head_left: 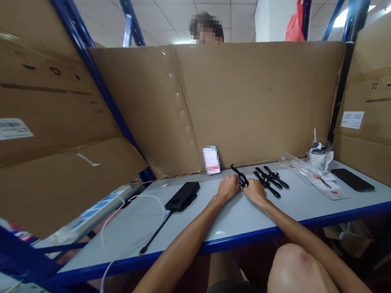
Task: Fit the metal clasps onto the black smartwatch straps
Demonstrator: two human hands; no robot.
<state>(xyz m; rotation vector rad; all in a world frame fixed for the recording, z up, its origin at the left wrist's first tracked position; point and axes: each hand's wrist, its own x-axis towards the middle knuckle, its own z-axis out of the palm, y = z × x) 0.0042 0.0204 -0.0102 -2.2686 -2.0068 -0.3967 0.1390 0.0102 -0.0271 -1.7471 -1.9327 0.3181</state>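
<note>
At the middle of the grey tabletop, both my hands close around a small black tool with a slim handle and a looped head, resembling a peeler [237, 172]. My left hand [228, 187] grips it from the left, fingers curled. From the other side my right hand [255, 192] has its fingers bent against the looped end; the fingertips are hidden. Just right of my hands, several similar black tools [271, 180] lie together, overlapping on the table.
A propped phone [211, 160] leans on the cardboard panel [251, 105]. Left lie a black power bank [182, 196], white cables and a power strip [100, 209]. Right are clear packaging [324, 183], a cup [316, 158] and a dark phone [352, 179]. A person's head shows behind the panel.
</note>
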